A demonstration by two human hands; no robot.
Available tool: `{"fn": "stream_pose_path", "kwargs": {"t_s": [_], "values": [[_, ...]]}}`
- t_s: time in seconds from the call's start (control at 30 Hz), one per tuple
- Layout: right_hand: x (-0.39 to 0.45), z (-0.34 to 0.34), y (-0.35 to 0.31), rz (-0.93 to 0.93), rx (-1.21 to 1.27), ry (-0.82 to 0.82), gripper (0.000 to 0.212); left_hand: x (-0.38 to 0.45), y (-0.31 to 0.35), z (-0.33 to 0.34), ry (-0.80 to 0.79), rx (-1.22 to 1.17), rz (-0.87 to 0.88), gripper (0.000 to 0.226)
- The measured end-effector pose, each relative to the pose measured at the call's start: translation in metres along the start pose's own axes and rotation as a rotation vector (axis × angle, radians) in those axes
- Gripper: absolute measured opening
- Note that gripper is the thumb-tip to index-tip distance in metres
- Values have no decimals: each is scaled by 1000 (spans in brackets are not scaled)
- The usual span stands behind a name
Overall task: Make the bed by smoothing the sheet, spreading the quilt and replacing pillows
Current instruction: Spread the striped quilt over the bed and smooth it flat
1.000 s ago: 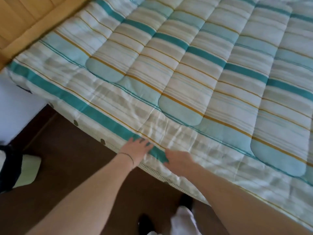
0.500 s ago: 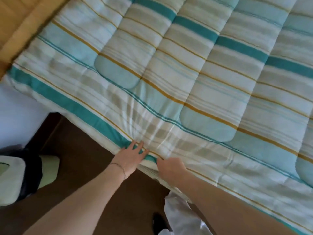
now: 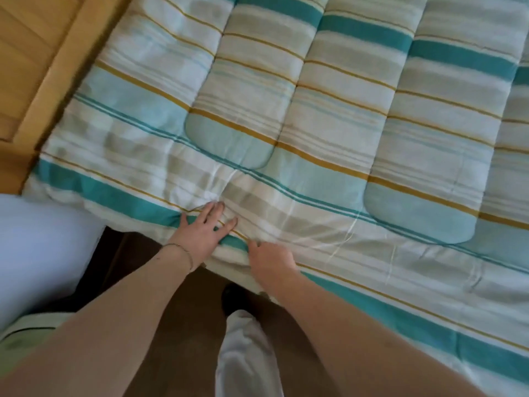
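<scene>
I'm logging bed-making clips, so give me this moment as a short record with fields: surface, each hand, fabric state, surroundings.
surface: striped quilt spread over the bed
left hand: flat, fingers spread, pressing the quilt's near edge
right hand: fingers curled, gripping the quilt's edge beside the left
fabric state: creases fan out from the hands
surroundings: wooden headboard at upper left; dark floor below

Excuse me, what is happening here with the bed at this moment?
A person is making a bed, working at the near edge of a striped quilt. The left hand lies on the quilt's edge with fingers spread, pressing on the fabric. The right hand grips the edge just beside it, fingers curled under. The fabric is creased around both hands, while the rest of the quilt lies fairly flat over the bed. No pillows are in view.
</scene>
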State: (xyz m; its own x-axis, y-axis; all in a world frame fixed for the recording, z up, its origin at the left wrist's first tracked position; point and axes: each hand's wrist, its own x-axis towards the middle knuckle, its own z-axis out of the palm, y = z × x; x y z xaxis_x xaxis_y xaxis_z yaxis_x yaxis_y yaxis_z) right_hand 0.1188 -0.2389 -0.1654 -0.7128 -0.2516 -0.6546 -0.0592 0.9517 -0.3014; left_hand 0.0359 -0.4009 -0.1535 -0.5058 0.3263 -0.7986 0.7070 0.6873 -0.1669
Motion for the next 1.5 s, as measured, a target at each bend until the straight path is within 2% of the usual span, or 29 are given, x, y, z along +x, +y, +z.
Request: {"fn": "stream_pose_path", "kwargs": {"t_s": [0.17,0.27,0.33,0.4,0.43,0.47,0.5,0.57,0.67,0.73,0.77,0.83,0.9,0.97,1.07,1.17,1.23,1.3,1.37,1.43,1.5], "values": [[-12,-12,-22,-142,-242,-158,31,-30,-1,9,-74,-37,160,104],[-6,-26,-42,-34,-147,-148,34,-37,-28,10,-16,-19,254,91],[8,-34,-66,76,5,-59,55,-40,-68,14,109,11,265,88],[36,-43,-97,83,59,13,85,-37,-124,23,208,59,90,110],[51,-47,-112,64,68,39,93,-35,-151,27,227,68,-42,120],[65,-49,-125,50,61,62,92,-31,-177,32,222,46,-166,125],[82,-50,-136,48,37,71,82,-27,-201,38,203,5,-255,124],[104,-51,-149,34,-54,61,63,-22,-227,53,120,-67,-306,107],[113,-40,-152,-52,-149,-30,58,-28,-230,71,-2,-60,-280,75],[108,-44,-147,-95,-134,-50,50,-31,-230,61,-38,-69,-278,67],[107,-50,-143,-126,-105,-72,51,-32,-232,47,-38,-86,-270,63],[107,-73,-130,-126,10,-124,53,-29,-238,8,72,-70,-237,47],[114,-101,-110,-29,203,-55,40,-19,-242,-27,276,-110,-234,36],[126,-126,-80,68,285,150,31,0,-243,-49,434,-221,-227,49],[146,-158,-29,233,246,427,49,35,-246,-74,475,-230,-138,66],[172,-177,14,393,268,558,64,76,-257,-87,546,-166,-109,74],[202,-186,20,517,382,634,69,98,-277,-78,580,-145,-158,78],[253,-194,-3,605,471,676,71,114,-303,-48,534,-230,-276,78],[305,-209,-46,549,441,581,72,117,-315,-19,471,-316,-397,80],[342,-229,-88,356,396,461,69,116,-315,-10,465,-325,-439,81],[355,-250,-105,115,384,426,61,114,-306,-26,535,-339,-408,76]]}}
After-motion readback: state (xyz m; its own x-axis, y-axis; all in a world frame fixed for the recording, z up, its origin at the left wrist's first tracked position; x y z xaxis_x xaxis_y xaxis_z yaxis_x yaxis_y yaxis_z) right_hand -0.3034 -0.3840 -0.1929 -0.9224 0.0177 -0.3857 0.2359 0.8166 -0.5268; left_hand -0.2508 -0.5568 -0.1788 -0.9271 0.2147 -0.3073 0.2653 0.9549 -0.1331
